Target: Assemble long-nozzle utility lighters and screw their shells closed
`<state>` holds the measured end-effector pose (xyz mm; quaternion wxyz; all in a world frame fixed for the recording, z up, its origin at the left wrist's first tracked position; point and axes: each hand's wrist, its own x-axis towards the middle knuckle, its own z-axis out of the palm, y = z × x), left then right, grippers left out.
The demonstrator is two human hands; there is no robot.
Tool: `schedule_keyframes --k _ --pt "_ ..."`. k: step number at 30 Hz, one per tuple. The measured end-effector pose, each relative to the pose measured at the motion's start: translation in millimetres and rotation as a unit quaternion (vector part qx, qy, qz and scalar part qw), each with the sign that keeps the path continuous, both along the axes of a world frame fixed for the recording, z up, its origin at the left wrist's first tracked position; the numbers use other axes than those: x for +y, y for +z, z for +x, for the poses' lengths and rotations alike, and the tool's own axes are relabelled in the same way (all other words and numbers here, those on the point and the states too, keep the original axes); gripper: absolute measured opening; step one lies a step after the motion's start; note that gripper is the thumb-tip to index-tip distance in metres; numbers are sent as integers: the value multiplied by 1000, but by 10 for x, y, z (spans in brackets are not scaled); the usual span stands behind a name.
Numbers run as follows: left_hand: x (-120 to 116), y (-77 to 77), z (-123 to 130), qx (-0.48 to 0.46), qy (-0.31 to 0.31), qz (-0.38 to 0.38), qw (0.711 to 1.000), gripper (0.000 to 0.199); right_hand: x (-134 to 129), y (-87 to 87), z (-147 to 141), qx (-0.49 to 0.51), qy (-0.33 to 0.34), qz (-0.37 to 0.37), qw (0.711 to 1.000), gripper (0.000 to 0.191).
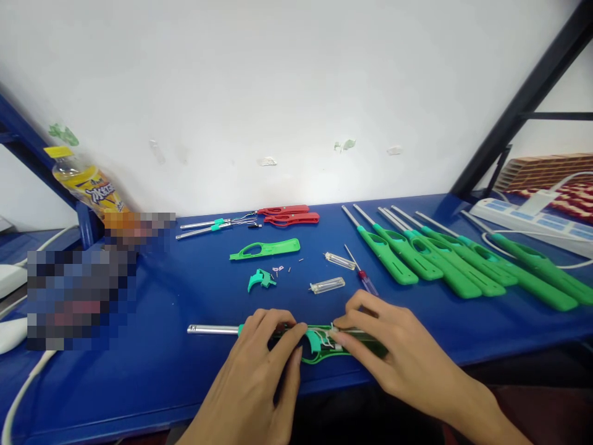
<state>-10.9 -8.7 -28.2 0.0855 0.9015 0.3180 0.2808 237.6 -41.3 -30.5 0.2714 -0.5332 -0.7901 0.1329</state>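
Note:
Near the table's front edge lies an opened green long-neck gas lighter, its metal tube pointing left. My left hand is closed over the lighter where tube and handle meet, fingertips beside the teal trigger. My right hand pinches a small white part at the exposed wires, its exact kind unclear. Both hands hide parts of the lighter. Beyond them lie a loose green half-shell, a teal trigger piece, tiny metal and white bits, and two clear fuel tanks.
A screwdriver lies near the tanks. Several green lighters are laid out at right, before a white power strip. Two opened red lighters lie at the back. A drink bottle stands at left, beside a blurred patch.

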Motion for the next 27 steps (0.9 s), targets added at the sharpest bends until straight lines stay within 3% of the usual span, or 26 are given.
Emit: schedule_keyframes --k 6,12,27 --pt "-34 11 51 39 -3 9 999 33 2 32 -8 2 7 -7 1000 21" --pt "-19 -112 151 25 10 43 999 23 2 44 -16 6 10 -14 1000 21" --pt "15 -114 187 -1 13 -53 999 24 33 36 112 63 -7 -6 998 15"
